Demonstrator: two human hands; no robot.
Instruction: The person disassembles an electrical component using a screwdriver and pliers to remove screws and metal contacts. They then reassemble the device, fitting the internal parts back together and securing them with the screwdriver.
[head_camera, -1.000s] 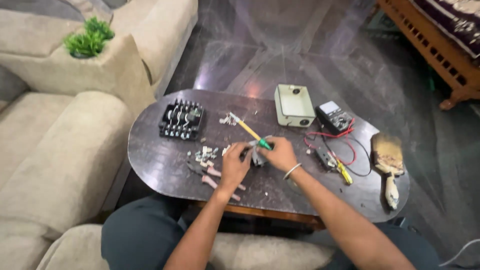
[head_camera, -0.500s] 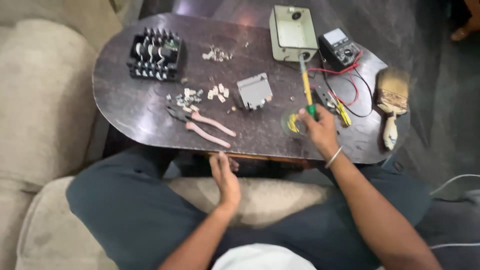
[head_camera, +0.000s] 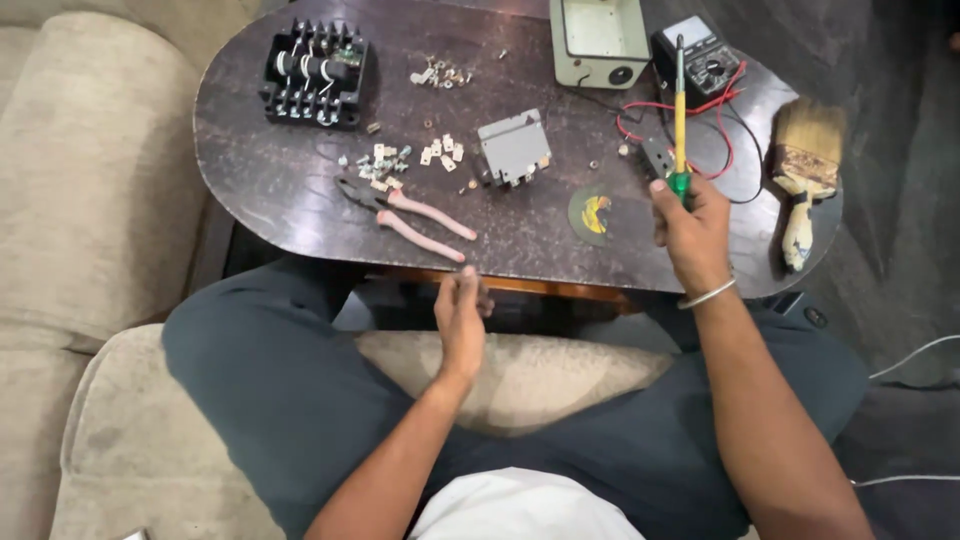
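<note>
My right hand grips a screwdriver with a green handle and yellow shaft, held upright over the right part of the dark oval table. My left hand hangs below the table's near edge between my knees, fingers pinched together; whether something small sits in them I cannot tell. A small grey electrical part rests mid-table, with pink-handled pliers and several loose screws and metal clips to its left.
A black contactor block sits at the far left, a pale green box and a multimeter with red and black leads at the back. A paintbrush lies at the right edge, a tape roll near the front. Beige sofa cushions surround me.
Both hands left the grey part. My right hand swung right with the screwdriver and raised it upright; my left hand dropped below the table edge. The view tilted closer to the table.
</note>
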